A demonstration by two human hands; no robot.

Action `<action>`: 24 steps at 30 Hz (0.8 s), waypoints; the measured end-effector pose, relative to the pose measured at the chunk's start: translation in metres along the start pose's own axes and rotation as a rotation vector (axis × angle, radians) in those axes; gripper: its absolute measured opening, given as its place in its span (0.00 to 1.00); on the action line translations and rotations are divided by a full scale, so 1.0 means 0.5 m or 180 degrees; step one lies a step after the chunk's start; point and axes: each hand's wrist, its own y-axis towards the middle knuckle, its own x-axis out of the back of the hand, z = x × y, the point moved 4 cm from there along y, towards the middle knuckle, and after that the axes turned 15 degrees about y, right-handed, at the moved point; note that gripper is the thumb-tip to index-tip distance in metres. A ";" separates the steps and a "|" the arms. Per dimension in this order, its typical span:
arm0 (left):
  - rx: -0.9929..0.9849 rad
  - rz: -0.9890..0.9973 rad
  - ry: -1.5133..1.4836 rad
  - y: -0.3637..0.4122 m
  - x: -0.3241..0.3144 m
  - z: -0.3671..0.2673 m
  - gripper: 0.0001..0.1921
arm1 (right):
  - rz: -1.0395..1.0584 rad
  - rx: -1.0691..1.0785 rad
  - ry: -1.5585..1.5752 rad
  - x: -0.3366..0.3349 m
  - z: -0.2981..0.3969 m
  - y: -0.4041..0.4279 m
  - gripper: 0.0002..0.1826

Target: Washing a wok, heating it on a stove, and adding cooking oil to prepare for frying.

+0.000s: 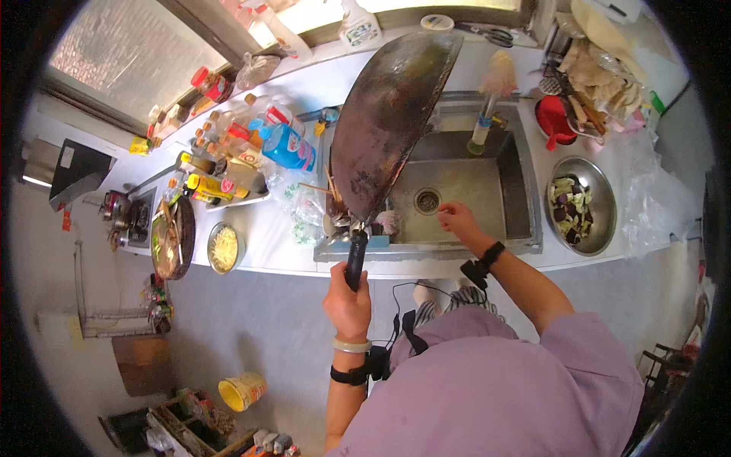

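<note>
My left hand (348, 303) is wrapped around the black handle of a wok (388, 120). The wok is tipped on its side above the left part of the sink, its dark, scorched underside towards me and its rim facing right. The inside of the wok is hidden. Over the stainless steel sink (462, 183) is my right hand (457, 220), its fingers bent, near the drain (427, 200). Whether anything small is between those fingers cannot be made out. A brush-like tool (485, 120) with a pale, frayed head stands at the sink's back right.
Right of the sink sits a steel bowl of cut eggplant (571, 208), with a red colander (555, 121) behind it. On the left are a bowl of shredded pale food (224, 249), a round chopping board (183, 240) and several bottles (243, 171). Spoons (341, 223) lie below the wok.
</note>
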 end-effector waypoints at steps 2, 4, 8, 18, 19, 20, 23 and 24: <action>-0.0050 0.0033 -0.0023 -0.002 -0.002 0.009 0.15 | -0.0501 0.0057 -0.0500 0.074 0.036 -0.018 0.12; -0.0136 -0.0013 -0.0018 -0.002 0.007 0.004 0.14 | -0.0624 0.0329 -0.0796 0.138 0.097 -0.038 0.12; -0.0154 0.0037 -0.0060 -0.008 0.017 0.009 0.14 | -0.0934 0.1362 -0.1326 0.166 0.286 -0.072 0.13; -0.0123 0.0012 0.0002 -0.038 0.025 -0.008 0.16 | -0.0355 0.1724 0.1071 0.182 0.593 -0.003 0.20; -0.0139 -0.0041 0.0009 -0.041 0.028 -0.016 0.16 | -0.0318 0.1760 0.1092 0.191 0.607 0.017 0.20; -0.0023 0.0059 -0.0050 -0.049 0.029 -0.023 0.15 | -0.0467 0.1784 0.1120 0.208 0.613 0.040 0.22; 0.0132 0.0182 -0.0008 -0.063 0.034 -0.041 0.15 | -0.0526 0.1809 0.1180 0.224 0.626 0.103 0.29; 0.0163 0.0128 -0.0018 -0.069 0.035 -0.049 0.15 | -0.0485 0.1700 0.0940 0.209 0.630 0.114 0.31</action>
